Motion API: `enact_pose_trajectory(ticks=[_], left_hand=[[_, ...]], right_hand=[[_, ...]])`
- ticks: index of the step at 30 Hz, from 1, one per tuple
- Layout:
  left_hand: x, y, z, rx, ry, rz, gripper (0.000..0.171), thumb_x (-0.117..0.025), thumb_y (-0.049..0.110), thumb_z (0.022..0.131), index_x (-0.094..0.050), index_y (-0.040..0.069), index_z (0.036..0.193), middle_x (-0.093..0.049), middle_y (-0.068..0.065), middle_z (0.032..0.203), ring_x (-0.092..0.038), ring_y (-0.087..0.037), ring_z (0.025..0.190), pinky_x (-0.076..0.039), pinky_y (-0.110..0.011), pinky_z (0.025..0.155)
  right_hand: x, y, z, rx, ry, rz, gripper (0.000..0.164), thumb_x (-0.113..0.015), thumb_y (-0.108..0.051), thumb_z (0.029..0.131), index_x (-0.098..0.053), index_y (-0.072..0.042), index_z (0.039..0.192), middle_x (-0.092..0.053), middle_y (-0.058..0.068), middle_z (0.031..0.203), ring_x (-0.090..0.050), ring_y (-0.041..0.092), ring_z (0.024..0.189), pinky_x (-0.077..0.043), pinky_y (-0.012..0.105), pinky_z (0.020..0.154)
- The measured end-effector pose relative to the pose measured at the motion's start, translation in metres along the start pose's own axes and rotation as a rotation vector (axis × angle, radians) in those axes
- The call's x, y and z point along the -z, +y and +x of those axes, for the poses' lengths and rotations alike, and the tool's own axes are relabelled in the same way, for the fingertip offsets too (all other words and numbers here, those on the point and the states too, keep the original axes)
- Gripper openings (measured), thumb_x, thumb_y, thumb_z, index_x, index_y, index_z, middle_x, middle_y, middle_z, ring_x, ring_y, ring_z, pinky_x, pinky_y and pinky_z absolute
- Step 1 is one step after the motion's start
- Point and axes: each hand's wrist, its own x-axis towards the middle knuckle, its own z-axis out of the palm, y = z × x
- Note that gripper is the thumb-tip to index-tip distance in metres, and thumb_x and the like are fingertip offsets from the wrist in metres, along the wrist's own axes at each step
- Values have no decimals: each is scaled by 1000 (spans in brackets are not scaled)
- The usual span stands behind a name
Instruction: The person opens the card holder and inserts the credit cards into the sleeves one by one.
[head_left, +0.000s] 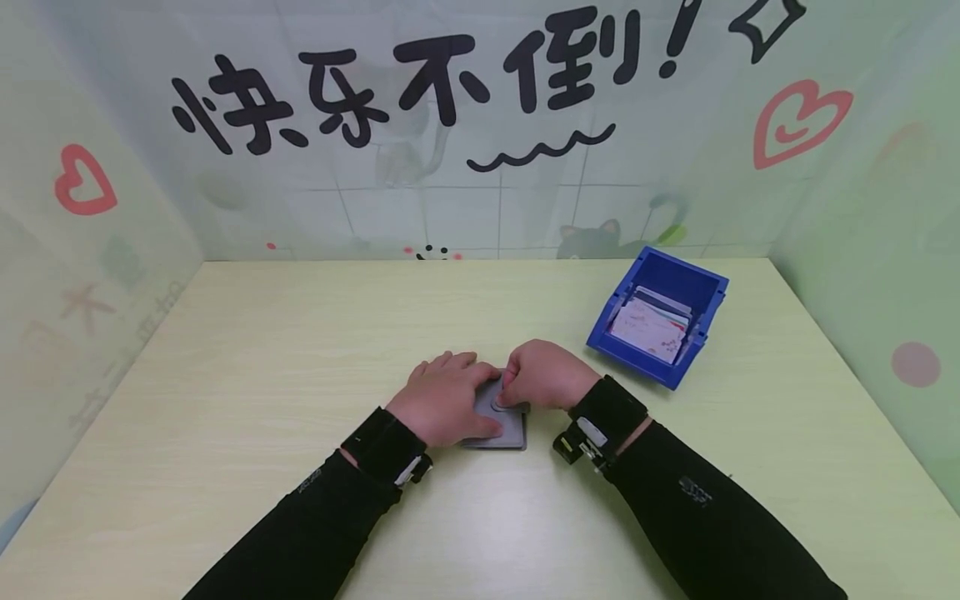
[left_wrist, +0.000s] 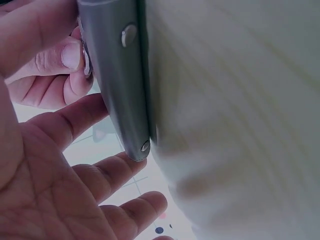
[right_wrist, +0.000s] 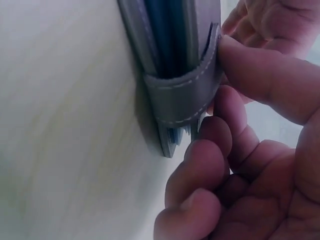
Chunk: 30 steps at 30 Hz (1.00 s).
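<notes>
A grey card holder (head_left: 513,431) with stitched edges lies flat on the table. My left hand (head_left: 442,402) rests on its left part, thumb and index finger spread over the top face. In the left wrist view, other fingertips touch the rounded spine (left_wrist: 112,60), which bears small metal studs. At the right side my right hand (head_left: 546,373) pinches the closing strap (right_wrist: 180,97) between thumb and curled fingers. That strap wraps round the open edge, where bluish inner leaves (right_wrist: 172,35) show. The strap's end is partly hidden by my fingers.
A blue plastic bin (head_left: 637,364) holding several printed cards (head_left: 649,327) stands at the back right of the light wooden table (head_left: 300,333). Printed cloth walls (head_left: 465,208) enclose the back and both sides.
</notes>
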Motion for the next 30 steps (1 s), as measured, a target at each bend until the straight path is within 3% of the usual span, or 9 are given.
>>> enact_pose_trajectory(ticks=[5, 12, 19, 22, 26, 30], left_hand=[[-1, 0, 0, -6, 2, -3, 70, -79, 50, 90, -57, 25, 151, -44, -14, 164, -34, -42, 155, -32, -66, 121], [0, 0, 0, -8, 1, -6, 69, -79, 50, 90, -57, 25, 151, -45, -14, 164, -34, -43, 155, -32, -67, 121], [-2, 0, 1, 5, 2, -15, 68, -79, 50, 90, -58, 25, 150, -44, -14, 164, -34, -43, 155, -31, -66, 121], [-3, 0, 1, 17, 0, -14, 65, -76, 50, 93, -58, 26, 151, -41, -15, 166, -32, -44, 156, -29, -67, 122], [-1, -2, 1, 35, 51, -37, 62, -67, 50, 99, -55, 23, 154, -42, -16, 166, -35, -43, 155, -31, -68, 122], [6, -5, 2, 70, 161, -59, 63, -60, 47, 104, -49, 18, 158, -44, -18, 164, -38, -46, 153, -34, -68, 120]], right_hand=[[1, -1, 1, -9, -6, -21, 19, -83, -19, 87, -68, -11, 78, -62, -1, 79, -53, 16, 69, -37, 27, 58], [2, -1, 1, -22, 12, -15, 27, -85, -21, 85, -62, -7, 91, -62, 4, 85, -56, 20, 75, -41, 29, 61], [2, 12, 6, -27, 17, 12, 35, -85, -27, 85, -61, -5, 99, -59, 5, 85, -54, 21, 77, -40, 30, 62], [4, 19, 3, -34, 58, 39, 39, -80, -37, 90, -61, -6, 104, -61, 6, 89, -54, 22, 78, -41, 30, 62], [9, 19, -8, -54, 161, 48, 43, -68, -47, 100, -62, -6, 114, -65, 10, 101, -59, 26, 86, -49, 34, 68], [11, 13, -16, -14, 273, -22, 48, -60, -44, 106, -64, -3, 131, -69, 17, 128, -66, 34, 113, -57, 47, 93]])
